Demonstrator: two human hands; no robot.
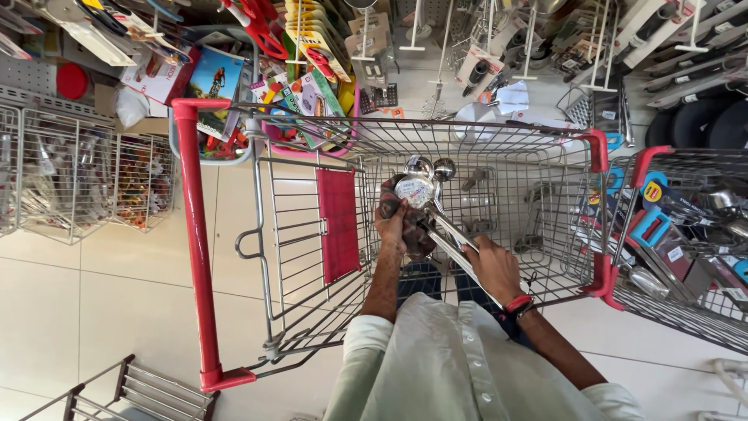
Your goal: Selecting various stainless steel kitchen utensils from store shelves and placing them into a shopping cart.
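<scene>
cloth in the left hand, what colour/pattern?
Dark red-and-grey checked cloth, held in the left hand; head view.

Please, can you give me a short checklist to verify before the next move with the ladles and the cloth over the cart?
1. Right hand grips the handles of the ladles: ok, the fingers close around them.
2. Left hand holds the cloth against the ladles: ok, the cloth is bunched under the bowls.
3. Ladles are above the cart, not beyond its rim: ok.
4. Cart bottom under the ladles is free: cannot tell, the wire mesh and the floor blend together.
5. All ladle bowls are wiped clean: cannot tell, only some shiny bowls show and the cloth hides part.
6. Second cart on the right stays clear of the right elbow: ok, there is a gap.
</scene>
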